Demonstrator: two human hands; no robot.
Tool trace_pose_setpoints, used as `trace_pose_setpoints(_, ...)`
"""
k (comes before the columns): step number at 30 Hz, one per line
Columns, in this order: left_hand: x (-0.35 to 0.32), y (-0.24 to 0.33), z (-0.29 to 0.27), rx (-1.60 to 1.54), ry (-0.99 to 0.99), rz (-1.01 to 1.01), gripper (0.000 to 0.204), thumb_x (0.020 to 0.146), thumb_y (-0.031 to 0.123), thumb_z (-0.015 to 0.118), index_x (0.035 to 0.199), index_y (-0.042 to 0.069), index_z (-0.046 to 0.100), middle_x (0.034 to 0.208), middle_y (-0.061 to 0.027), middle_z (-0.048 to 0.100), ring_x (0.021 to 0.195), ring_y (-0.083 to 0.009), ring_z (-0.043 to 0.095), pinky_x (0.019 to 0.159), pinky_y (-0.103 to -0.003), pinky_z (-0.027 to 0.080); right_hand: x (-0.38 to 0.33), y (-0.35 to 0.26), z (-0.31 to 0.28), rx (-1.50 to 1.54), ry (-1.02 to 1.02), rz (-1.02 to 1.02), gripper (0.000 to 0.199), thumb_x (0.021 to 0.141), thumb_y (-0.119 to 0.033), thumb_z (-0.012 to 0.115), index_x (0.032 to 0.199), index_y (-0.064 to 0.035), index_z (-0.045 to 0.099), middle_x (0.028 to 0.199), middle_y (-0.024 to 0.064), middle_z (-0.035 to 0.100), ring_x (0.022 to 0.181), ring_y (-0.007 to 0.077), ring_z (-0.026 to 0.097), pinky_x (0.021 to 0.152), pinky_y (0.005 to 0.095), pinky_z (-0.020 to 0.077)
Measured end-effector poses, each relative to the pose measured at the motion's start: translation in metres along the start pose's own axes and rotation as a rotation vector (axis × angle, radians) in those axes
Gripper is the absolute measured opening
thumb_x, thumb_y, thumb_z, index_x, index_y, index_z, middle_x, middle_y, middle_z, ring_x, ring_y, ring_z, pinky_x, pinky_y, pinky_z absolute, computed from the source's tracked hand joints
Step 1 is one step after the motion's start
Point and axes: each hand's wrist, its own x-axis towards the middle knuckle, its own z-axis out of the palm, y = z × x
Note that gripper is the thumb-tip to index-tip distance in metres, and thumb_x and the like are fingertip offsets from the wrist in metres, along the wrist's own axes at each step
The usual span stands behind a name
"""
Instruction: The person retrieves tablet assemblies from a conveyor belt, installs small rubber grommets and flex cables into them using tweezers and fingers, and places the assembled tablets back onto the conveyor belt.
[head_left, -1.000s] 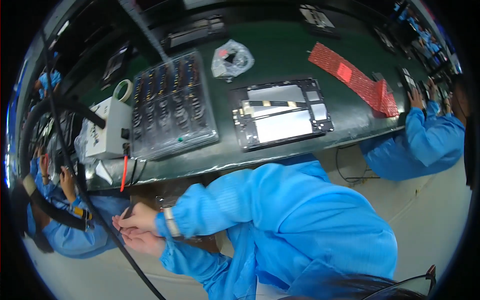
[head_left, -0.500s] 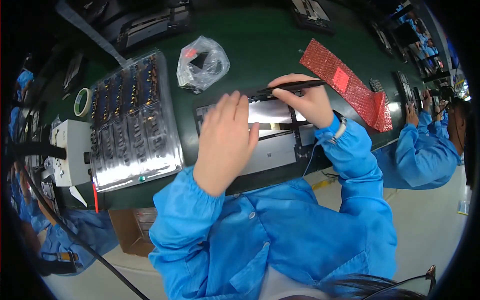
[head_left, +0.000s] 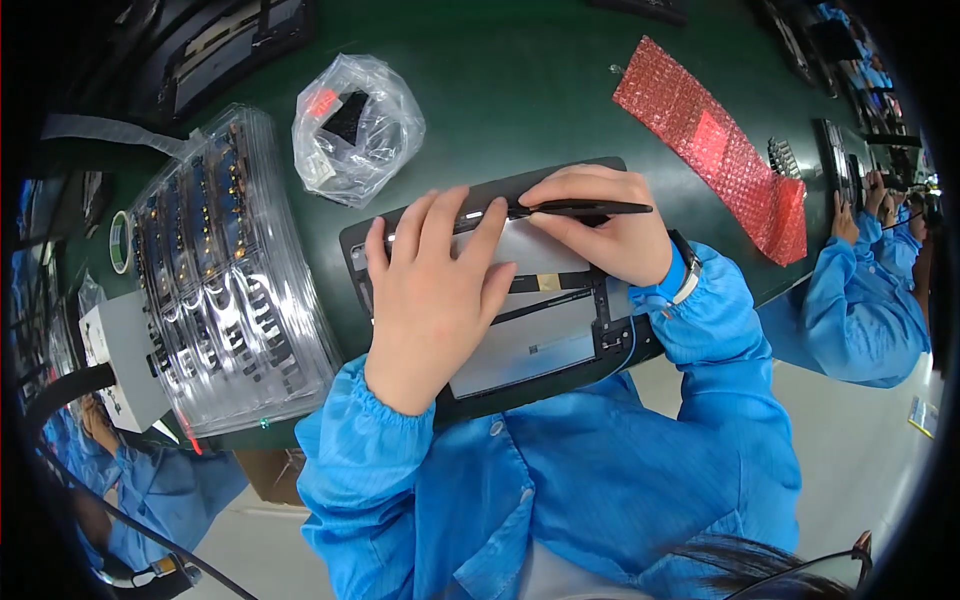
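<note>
An opened tablet [head_left: 535,350] with silver battery plates and a black frame lies slightly tilted in front of me. My left hand [head_left: 432,275] rests flat over its left part, fingers spread, the fingertips along the far edge strip. Between the thumb and fingers of my right hand [head_left: 615,225] is a pair of slim black tweezers [head_left: 600,207], held like a pen. Their tip points left and meets the far strip close to my left index finger. A blue wristband with a wire [head_left: 632,345] circles my right wrist. What lies beneath my left palm is hidden.
Clear plastic trays of small circuit parts [head_left: 235,290] stand stacked at the left, next to a white box [head_left: 125,355]. Beyond the tablet sits a clear plastic bag [head_left: 360,130]. A red bubble-wrap strip [head_left: 710,145] lies at the right. Co-workers in blue [head_left: 860,300] sit on both sides.
My right hand has lowered the tweezers toward my left fingers. My left fingers have spread apart along the far strip. The view has shifted, showing the tablet's far edge more fully.
</note>
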Motion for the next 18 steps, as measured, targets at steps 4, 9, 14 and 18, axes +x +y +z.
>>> trace_pose_setpoints(4, -0.003, 0.003, -0.002, 0.185, -0.052, 0.018, 0.046, 0.078, 0.028, 0.058, 0.122, 0.015, 0.05, 0.123, -0.0082, 0.045, 0.114, -0.0278, 0.042, 0.096, -0.051, 0.028, -0.004, 0.004, -0.004, 0.024, -0.008, -0.023, 0.019, 0.072, -0.004, 0.066, 0.091, -0.0013, 0.064, 0.085, 0.0115, 0.063, 0.075, 0.0206, 0.061, 0.068, 0.0286, 0.0496)
trace_pose_setpoints(9, -0.003, -0.003, -0.002, 0.095, -0.03, -0.032, 0.061, 0.075, 0.03, 0.063, 0.128, 0.01, 0.042, 0.118, -0.0086, 0.047, 0.112, -0.0255, 0.042, 0.092, -0.055, 0.031, -0.004, 0.005, -0.005, -0.002, -0.036, -0.059, 0.018, 0.073, -0.005, 0.066, 0.091, -0.0017, 0.064, 0.088, 0.0118, 0.062, 0.076, 0.0207, 0.061, 0.069, 0.0282, 0.0512)
trace_pose_setpoints(14, -0.002, -0.009, 0.001, 0.04, -0.002, -0.021, 0.07, 0.075, 0.026, 0.063, 0.133, 0.004, 0.032, 0.119, -0.0095, 0.046, 0.112, -0.0261, 0.042, 0.093, -0.055, 0.03, -0.003, 0.007, -0.004, -0.033, -0.043, -0.081, 0.018, 0.074, -0.005, 0.066, 0.091, -0.0019, 0.065, 0.088, 0.0117, 0.062, 0.076, 0.0205, 0.062, 0.069, 0.0281, 0.0512)
trace_pose_setpoints(18, -0.005, -0.008, 0.0, 0.059, 0.001, -0.026, 0.068, 0.076, 0.024, 0.063, 0.133, 0.004, 0.032, 0.119, -0.0091, 0.046, 0.112, -0.0253, 0.042, 0.094, -0.056, 0.029, -0.006, 0.003, -0.001, 0.043, -0.01, 0.006, 0.018, 0.074, -0.004, 0.066, 0.092, -0.0019, 0.065, 0.088, 0.0107, 0.062, 0.076, 0.0184, 0.061, 0.066, 0.0268, 0.0507)
